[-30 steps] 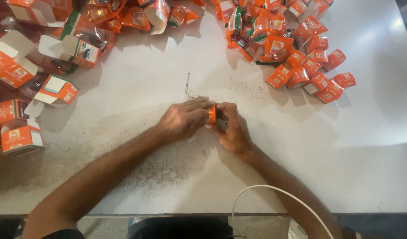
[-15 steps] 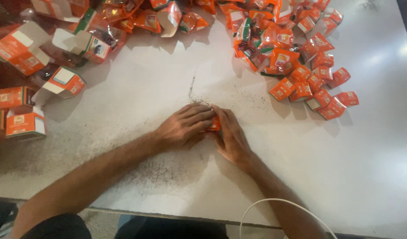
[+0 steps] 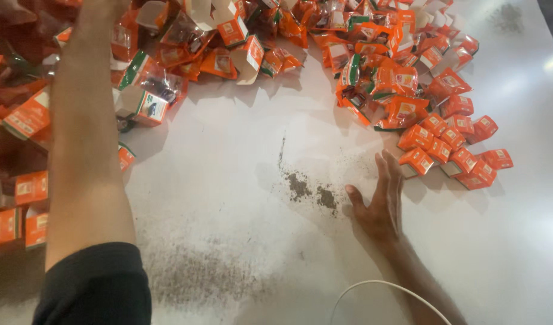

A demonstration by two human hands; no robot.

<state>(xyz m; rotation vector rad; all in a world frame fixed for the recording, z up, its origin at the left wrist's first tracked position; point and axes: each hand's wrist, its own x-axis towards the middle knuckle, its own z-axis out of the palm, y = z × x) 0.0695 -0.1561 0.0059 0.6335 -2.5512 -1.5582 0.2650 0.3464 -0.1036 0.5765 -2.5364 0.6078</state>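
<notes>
My right-hand fingers lie spread and flat on the scuffed white counter, tips just touching a small closed orange cardboard box at the heap's edge; I judge it's being placed. My left hand is out of frame above, grip unknowable, its forearm reaching toward open orange cartons.

My right hand lies open and flat, palm down, fingers straight and close together pointing away from me, thumb spread out to the left. Its forearm runs back toward the lower right. My left arm stretches far forward and up, bare below a dark sleeve, the hand itself cut off by the top edge.
</notes>
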